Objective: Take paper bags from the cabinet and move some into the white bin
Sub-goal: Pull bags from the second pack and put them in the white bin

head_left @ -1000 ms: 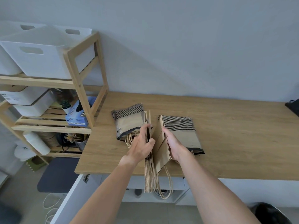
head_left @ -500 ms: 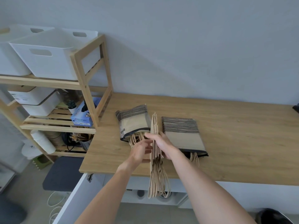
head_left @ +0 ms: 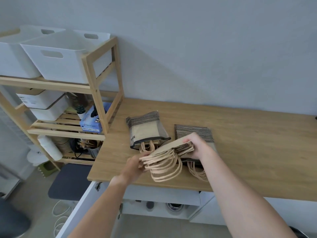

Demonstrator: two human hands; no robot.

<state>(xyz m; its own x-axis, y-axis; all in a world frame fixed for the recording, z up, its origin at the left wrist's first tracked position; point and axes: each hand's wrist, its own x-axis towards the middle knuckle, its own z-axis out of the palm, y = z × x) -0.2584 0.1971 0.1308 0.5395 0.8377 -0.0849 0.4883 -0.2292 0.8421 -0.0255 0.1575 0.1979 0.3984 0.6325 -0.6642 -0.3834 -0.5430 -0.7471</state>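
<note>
Both hands hold one bundle of paper bags [head_left: 178, 147] above the table [head_left: 248, 152]: right hand [head_left: 199, 148] grips the folded ends, left hand [head_left: 135, 167] holds the handles. Two wrapped packs [head_left: 145, 133] lie flat on the table; two white bins [head_left: 63, 57] sit on the shelf. The labels are unreadable.

Blurred, only partly legible "Sani…" on the blue box [head_left: 91, 121] on the shelf [head_left: 65, 132].

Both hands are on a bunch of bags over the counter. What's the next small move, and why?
Probably carry the bunch of bags left and up toward the nearer white bin on the shelf. The right hand grips the folded ends, the left hand is at the handles, and the bunch is already off the counter.
</note>
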